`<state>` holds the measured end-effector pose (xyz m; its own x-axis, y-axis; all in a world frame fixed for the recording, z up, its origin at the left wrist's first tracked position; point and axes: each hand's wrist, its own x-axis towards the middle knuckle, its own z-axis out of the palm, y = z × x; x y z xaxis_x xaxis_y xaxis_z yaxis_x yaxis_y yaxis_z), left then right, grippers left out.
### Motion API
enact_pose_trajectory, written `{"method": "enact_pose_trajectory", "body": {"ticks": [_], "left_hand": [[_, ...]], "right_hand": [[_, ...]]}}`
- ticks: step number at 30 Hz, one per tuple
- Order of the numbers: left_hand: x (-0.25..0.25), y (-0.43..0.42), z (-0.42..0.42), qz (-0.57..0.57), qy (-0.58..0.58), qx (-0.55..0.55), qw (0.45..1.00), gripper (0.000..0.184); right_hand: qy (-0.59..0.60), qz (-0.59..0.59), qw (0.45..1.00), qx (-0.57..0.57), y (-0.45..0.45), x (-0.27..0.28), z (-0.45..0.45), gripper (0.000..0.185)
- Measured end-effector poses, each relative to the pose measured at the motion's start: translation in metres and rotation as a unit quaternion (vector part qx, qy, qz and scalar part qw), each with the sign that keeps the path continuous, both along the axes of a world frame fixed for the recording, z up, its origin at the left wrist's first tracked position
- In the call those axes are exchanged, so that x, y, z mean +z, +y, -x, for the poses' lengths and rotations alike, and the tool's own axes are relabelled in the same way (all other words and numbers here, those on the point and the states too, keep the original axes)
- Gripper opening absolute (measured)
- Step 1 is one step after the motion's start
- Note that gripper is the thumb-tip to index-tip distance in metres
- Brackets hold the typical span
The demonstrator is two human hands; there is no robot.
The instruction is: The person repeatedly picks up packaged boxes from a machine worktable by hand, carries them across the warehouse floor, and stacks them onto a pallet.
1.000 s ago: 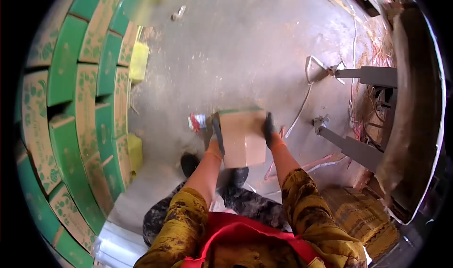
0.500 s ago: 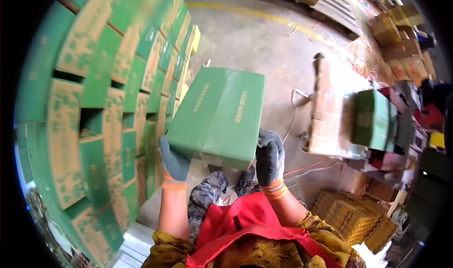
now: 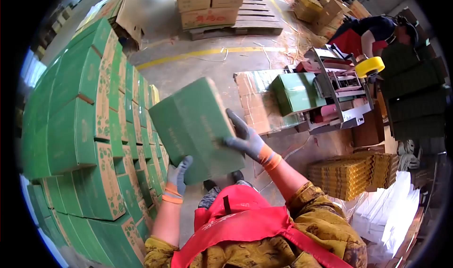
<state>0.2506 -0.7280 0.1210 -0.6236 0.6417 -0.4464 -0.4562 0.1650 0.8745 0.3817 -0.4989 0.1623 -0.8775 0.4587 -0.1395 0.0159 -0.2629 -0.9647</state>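
A closed green cardboard box (image 3: 193, 122) is held tilted in front of my body, between my two gloved hands. My left hand (image 3: 178, 176), in a grey glove with an orange cuff, grips its lower left edge with the thumb up. My right hand (image 3: 246, 138) presses on the box's right side, thumb and fingers spread over its edge and face. The fingers under the box are hidden. To the left rises a stack of green and brown boxes (image 3: 71, 140), close to my left hand.
On the right, another green box (image 3: 297, 92) sits at a machine with a yellow tape roll (image 3: 369, 67). A co-worker (image 3: 377, 34) bends behind it. Yellow corrugated pads (image 3: 347, 173) lie lower right. A wooden pallet (image 3: 257, 18) with cartons (image 3: 210, 18) stands ahead.
The held box has turned and tilted, its right side lifting. My right hand has shifted up along that side. My view has swung, showing more of the stack and the co-worker.
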Motion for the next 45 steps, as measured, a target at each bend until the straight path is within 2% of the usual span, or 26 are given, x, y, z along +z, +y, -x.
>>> {"method": "enact_pose_trajectory", "body": {"ticks": [1, 2, 3, 4, 6, 7, 8, 11, 13, 15, 17, 19, 20, 21, 23, 25, 26, 30, 31, 33, 35, 36, 40, 41, 42, 45], "left_hand": [[0.005, 0.009, -0.002, 0.022, -0.01, 0.05, 0.998, 0.052], [-0.007, 0.018, 0.001, 0.013, -0.028, 0.077, 0.997, 0.05], [-0.029, 0.023, 0.0, 0.009, -0.049, 0.106, 0.993, 0.048], [-0.044, 0.025, 0.0, 0.009, -0.071, 0.138, 0.988, 0.046], [-0.055, 0.042, 0.015, 0.002, -0.079, 0.111, 0.991, 0.058], [-0.063, 0.048, 0.023, 0.0, -0.084, 0.1, 0.991, 0.064], [-0.083, 0.054, 0.034, 0.0, -0.057, 0.108, 0.992, 0.055], [-0.083, 0.106, 0.066, 0.049, -0.028, 0.089, 0.994, 0.055], [-0.094, 0.143, 0.085, -0.005, -0.041, 0.028, 0.999, 0.054], [-0.082, 0.185, 0.082, 0.031, -0.008, -0.046, 0.998, 0.056], [-0.087, 0.195, 0.065, 0.058, 0.011, -0.091, 0.994, 0.058], [-0.12, 0.201, 0.048, 0.068, 0.02, -0.112, 0.991, 0.059], [-0.131, 0.202, 0.034, 0.069, 0.041, -0.118, 0.99, 0.059], [-0.139, 0.197, 0.015, 0.073, 0.061, -0.123, 0.988, 0.059], [-0.14, 0.186, -0.004, 0.072, 0.057, -0.113, 0.989, 0.06], [-0.131, 0.174, -0.003, 0.051, 0.016, -0.068, 0.996, 0.063], [-0.13, 0.156, 0.005, 0.002, -0.102, -0.021, 0.995, 0.068], [-0.043, 0.071, 0.012, 0.021, 0.058, 0.03, 0.998, 0.061], [-0.013, 0.039, 0.016, 0.003, 0.154, 0.063, 0.986, 0.063], [0.07, -0.02, 0.009, -0.01, 0.335, 0.108, 0.936, 0.068], [0.15, -0.094, -0.02, -0.112, 0.231, 0.266, 0.929, 0.074], [0.173, -0.134, -0.035, -0.177, 0.173, 0.327, 0.912, 0.076], [0.167, -0.348, -0.074, -0.056, 0.209, 0.536, 0.816, 0.068], [0.218, -0.35, -0.068, -0.088, 0.265, 0.552, 0.785, 0.058], [0.221, -0.38, -0.069, -0.103, 0.291, 0.585, 0.75, 0.05], [0.221, -0.473, -0.036, -0.104, 0.309, 0.646, 0.69, 0.047]], "right_hand": [[-0.034, -0.023, 0.999, 0.01, 0.023, -0.006, -0.001, 0.089], [-0.074, -0.269, 0.958, -0.065, 0.051, -0.012, -0.006, 0.084], [-0.118, -0.493, 0.852, -0.131, 0.081, -0.022, -0.014, 0.08], [-0.225, -0.577, 0.754, -0.22, 0.124, -0.049, -0.024, 0.087], [-0.455, -0.6, 0.601, -0.266, 0.192, -0.086, -0.052, 0.117], [-0.538, -0.568, 0.58, -0.227, 0.221, -0.107, -0.07, 0.118], [-0.608, -0.506, 0.59, -0.162, 0.223, -0.107, -0.077, 0.107], [-0.474, -0.584, 0.641, -0.151, 0.2, -0.114, -0.122, 0.091], [-0.389, -0.655, 0.645, -0.057, 0.184, -0.108, -0.167, 0.087], [-0.32, -0.633, 0.705, 0.005, 0.162, -0.095, -0.193, 0.087], [-0.361, -0.588, 0.723, -0.047, 0.149, -0.085, -0.207, 0.092], [-0.255, -0.454, 0.811, -0.265, 0.154, -0.117, -0.226, 0.09], [-0.199, -0.337, 0.851, -0.349, 0.16, -0.169, -0.246, 0.09], [-0.13, -0.029, 0.943, -0.306, 0.158, -0.145, -0.237, 0.087], [-0.139, 0.075, 0.941, -0.299, 0.151, -0.149, -0.239, 0.08], [-0.17, 0.06, 0.943, -0.282, 0.147, -0.131, -0.236, 0.078], [-0.18, 0.048, 0.947, -0.263, 0.143, -0.115, -0.23, 0.077], [-0.108, -0.001, 0.973, -0.203, 0.121, -0.037, -0.183, 0.068], [-0.109, 0.037, 0.969, -0.219, 0.108, -0.007, -0.156, 0.067], [-0.008, -0.076, 0.988, -0.137, 0.108, -0.007, -0.118, 0.068], [0.046, -0.132, 0.989, -0.041, 0.049, 0.086, -0.038, 0.071], [0.089, -0.057, 0.994, 0.029, 0.035, 0.088, -0.01, 0.075], [0.126, -0.061, 0.963, 0.229, -0.132, 0.18, 0.125, 0.071], [0.151, -0.073, 0.947, 0.275, -0.182, 0.198, 0.16, 0.069], [0.19, -0.088, 0.922, 0.325, -0.229, 0.211, 0.191, 0.066], [0.193, -0.057, 0.897, 0.395, -0.378, 0.209, 0.299, 0.056]]}}
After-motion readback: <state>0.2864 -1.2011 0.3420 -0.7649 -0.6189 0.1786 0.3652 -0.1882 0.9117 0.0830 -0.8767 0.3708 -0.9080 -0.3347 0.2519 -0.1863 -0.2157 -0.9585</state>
